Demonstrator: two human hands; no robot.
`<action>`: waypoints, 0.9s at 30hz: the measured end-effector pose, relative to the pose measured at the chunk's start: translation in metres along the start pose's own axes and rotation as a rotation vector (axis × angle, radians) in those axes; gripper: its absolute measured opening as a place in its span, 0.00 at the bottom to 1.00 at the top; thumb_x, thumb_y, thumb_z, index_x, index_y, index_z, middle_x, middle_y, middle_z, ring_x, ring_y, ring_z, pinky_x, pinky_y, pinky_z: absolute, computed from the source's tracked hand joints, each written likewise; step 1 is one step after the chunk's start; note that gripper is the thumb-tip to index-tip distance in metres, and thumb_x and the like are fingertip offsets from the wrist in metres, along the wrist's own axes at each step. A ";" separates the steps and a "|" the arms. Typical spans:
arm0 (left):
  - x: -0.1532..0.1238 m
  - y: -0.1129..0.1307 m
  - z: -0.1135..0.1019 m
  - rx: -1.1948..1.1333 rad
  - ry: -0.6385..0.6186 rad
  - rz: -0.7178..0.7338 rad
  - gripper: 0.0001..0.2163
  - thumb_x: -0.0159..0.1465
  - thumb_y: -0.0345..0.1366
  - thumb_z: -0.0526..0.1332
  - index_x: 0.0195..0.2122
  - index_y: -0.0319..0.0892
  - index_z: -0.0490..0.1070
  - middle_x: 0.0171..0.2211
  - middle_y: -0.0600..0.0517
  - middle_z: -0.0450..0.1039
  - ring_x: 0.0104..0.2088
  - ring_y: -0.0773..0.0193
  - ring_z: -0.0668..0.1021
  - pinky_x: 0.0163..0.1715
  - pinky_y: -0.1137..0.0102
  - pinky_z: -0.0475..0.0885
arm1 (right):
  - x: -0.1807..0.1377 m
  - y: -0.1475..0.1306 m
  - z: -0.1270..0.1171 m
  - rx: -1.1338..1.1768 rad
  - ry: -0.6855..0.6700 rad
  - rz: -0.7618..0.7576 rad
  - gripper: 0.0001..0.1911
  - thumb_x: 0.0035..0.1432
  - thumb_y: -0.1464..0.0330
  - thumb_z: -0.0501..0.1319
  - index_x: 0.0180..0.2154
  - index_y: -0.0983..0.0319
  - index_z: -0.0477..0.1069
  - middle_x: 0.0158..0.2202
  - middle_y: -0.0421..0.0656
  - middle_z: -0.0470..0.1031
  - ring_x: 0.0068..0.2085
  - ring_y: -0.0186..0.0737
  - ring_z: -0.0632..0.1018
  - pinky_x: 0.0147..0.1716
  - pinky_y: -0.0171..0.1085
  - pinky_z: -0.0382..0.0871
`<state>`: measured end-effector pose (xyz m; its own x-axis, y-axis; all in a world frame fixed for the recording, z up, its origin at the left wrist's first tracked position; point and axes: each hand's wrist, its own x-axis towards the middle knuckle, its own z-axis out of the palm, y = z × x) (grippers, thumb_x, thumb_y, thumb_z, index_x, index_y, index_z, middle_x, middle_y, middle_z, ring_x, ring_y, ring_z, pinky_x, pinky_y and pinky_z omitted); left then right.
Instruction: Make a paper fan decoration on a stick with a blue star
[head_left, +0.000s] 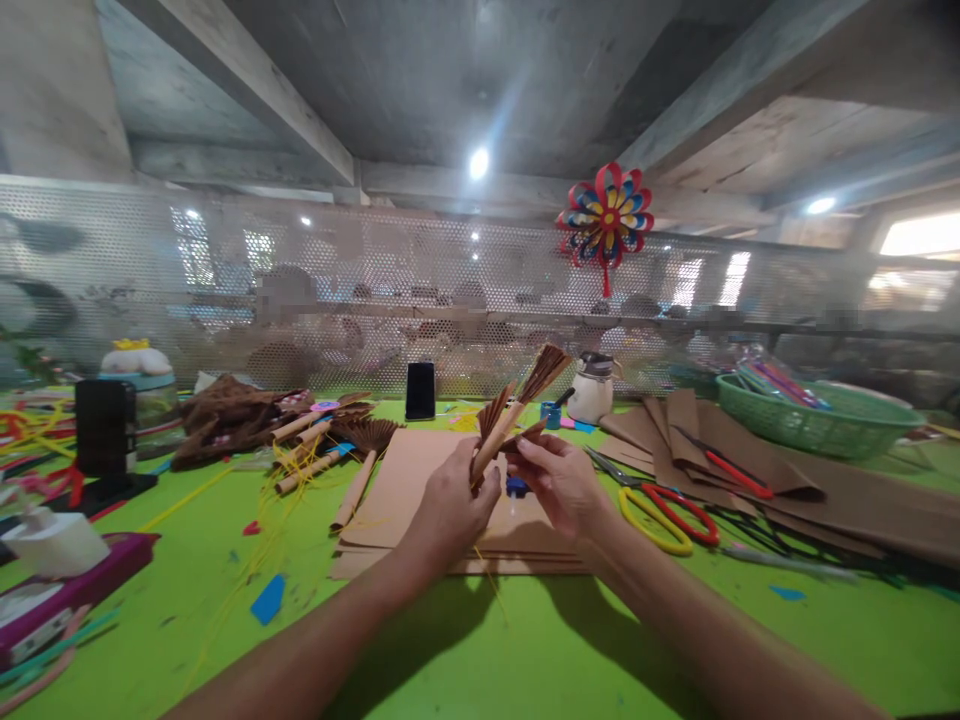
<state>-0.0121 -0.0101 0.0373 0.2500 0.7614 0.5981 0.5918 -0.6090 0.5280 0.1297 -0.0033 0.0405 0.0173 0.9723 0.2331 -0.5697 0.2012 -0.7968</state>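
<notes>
My left hand (454, 505) is closed round the stem of a rolled brown paper stick (504, 432) whose fringed, fanned top (543, 372) points up and to the right. A second pleated brown fan (493, 410) sits beside it in the same grip. My right hand (559, 480) pinches a small brown paper piece (525, 435) at the stick's side with thumb and fingers. Both hands hover above a stack of brown card sheets (405, 480) on the green table (480, 650).
Finished paper sticks and fans (337, 450) lie at the left of the sheets. Scissors with red and yellow handles (664, 515) and more brown sheets (750, 460) lie right. A green basket (817, 415), a black phone (420, 390), a white glue pot (592, 390) and a mesh screen stand behind.
</notes>
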 end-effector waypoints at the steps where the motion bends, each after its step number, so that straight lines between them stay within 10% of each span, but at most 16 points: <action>1: 0.000 0.001 -0.001 0.012 -0.008 0.000 0.12 0.60 0.37 0.50 0.44 0.41 0.61 0.29 0.52 0.68 0.28 0.64 0.70 0.29 0.72 0.63 | 0.000 0.000 0.000 0.002 0.003 -0.003 0.09 0.39 0.71 0.68 0.26 0.66 0.73 0.27 0.44 0.76 0.28 0.34 0.75 0.29 0.32 0.69; 27: 0.000 0.000 -0.005 0.322 0.013 0.066 0.12 0.64 0.40 0.46 0.41 0.41 0.63 0.32 0.49 0.71 0.30 0.62 0.72 0.28 0.71 0.62 | -0.001 0.010 -0.001 -0.212 0.032 -0.117 0.11 0.42 0.64 0.66 0.26 0.65 0.71 0.22 0.40 0.70 0.23 0.30 0.68 0.23 0.33 0.62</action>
<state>-0.0163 -0.0111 0.0402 0.2877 0.7183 0.6334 0.7872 -0.5541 0.2709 0.1251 -0.0022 0.0319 0.1011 0.9434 0.3158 -0.3775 0.3300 -0.8652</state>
